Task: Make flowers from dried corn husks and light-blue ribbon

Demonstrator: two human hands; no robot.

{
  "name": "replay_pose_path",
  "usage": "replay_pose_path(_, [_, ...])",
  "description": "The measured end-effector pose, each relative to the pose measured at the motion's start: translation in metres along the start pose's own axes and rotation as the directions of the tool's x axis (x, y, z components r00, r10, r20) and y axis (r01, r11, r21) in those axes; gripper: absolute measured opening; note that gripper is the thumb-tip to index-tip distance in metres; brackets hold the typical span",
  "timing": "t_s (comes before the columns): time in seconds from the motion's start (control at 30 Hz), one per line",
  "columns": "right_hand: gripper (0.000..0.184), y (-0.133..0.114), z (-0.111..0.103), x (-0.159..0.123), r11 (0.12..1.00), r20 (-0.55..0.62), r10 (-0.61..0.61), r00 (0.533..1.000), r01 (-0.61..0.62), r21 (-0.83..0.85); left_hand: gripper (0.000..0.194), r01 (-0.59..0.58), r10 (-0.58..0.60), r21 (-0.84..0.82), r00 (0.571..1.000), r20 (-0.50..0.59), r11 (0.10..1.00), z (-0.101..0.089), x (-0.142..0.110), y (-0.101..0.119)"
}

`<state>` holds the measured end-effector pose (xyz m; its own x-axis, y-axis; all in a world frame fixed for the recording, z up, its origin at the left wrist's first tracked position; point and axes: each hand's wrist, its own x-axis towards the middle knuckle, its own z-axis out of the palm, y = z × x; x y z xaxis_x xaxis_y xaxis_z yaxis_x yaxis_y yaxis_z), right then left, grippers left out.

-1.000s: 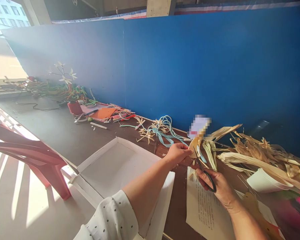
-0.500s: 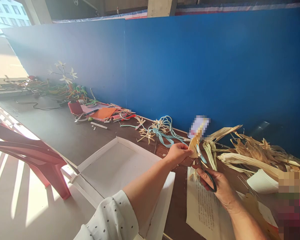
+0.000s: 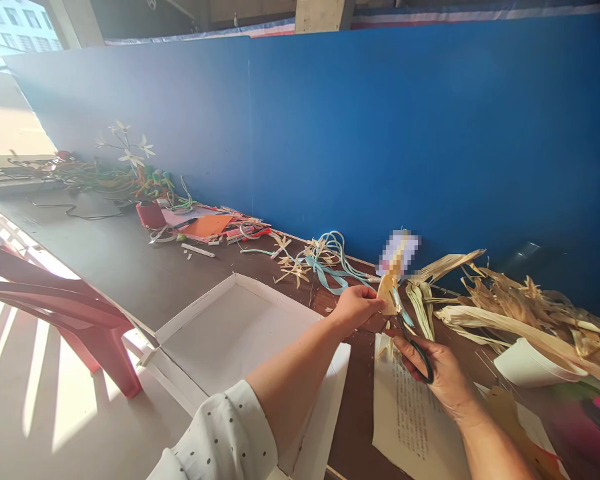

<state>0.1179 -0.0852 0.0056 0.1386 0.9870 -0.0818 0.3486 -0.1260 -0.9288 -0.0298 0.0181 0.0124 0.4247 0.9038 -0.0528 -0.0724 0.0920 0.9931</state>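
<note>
My left hand (image 3: 356, 308) pinches a pale yellow strip of dried corn husk (image 3: 389, 288) and holds it upright over the brown table. My right hand (image 3: 437, 375) grips black-handled scissors (image 3: 409, 335), whose blades point up against the lower edge of the husk. Both hands hover above a printed paper sheet (image 3: 414, 420), where a few small husk scraps lie.
A white shallow cardboard tray (image 3: 240, 333) lies left of my arm. Dried husks (image 3: 520, 313) and a white cup (image 3: 527, 365) are at the right. Blue ribbons (image 3: 330, 263), paper scraps and craft flowers (image 3: 125, 150) line the blue wall. A red plastic chair (image 3: 65, 307) stands at the left.
The husk piece has tilted a little in my left hand, and the scissors have shifted slightly along it. My arms have barely moved.
</note>
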Motion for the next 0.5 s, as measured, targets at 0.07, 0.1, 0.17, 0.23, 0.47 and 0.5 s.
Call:
replay_pose_path(0.07, [0.036, 0.0004, 0.0003, -0.0001, 1.0, -0.008, 0.0, 1.0, 0.0, -0.006, 0.017, -0.006, 0.006, 0.003, 1.0, -0.002, 1.0, 0.0001, 0.0005, -0.0005])
replay_pose_path(0.1, [0.035, 0.0005, 0.0006, -0.0002, 1.0, -0.015, -0.003, 1.0, 0.003, -0.007, 0.017, -0.007, 0.007, 0.005, 1.0, -0.003, 1.0, 0.0002, 0.0007, -0.0007])
replay_pose_path(0.17, [0.034, 0.0005, 0.0017, -0.0005, 1.0, -0.022, -0.011, 1.0, 0.011, -0.002, 0.017, -0.005, 0.006, 0.009, 1.0, -0.008, 1.0, 0.0003, 0.0008, -0.0008])
replay_pose_path(0.23, [0.035, -0.0001, 0.0028, -0.0008, 1.0, -0.023, -0.011, 1.0, 0.011, 0.014, 0.017, 0.001, -0.001, 0.008, 1.0, -0.013, 1.0, 0.0003, 0.0005, -0.0006])
replay_pose_path(0.47, [0.035, -0.0039, 0.0021, -0.0024, 0.999, -0.004, -0.021, 1.0, 0.022, 0.046, 0.019, -0.003, 0.003, -0.008, 1.0, 0.028, 1.0, 0.0013, -0.0023, 0.0001])
replay_pose_path(0.5, [0.036, -0.0042, 0.0017, -0.0025, 0.999, 0.0, -0.029, 1.0, 0.029, 0.037, 0.019, -0.004, 0.004, -0.01, 0.999, 0.032, 1.0, 0.0016, -0.0024, 0.0001])
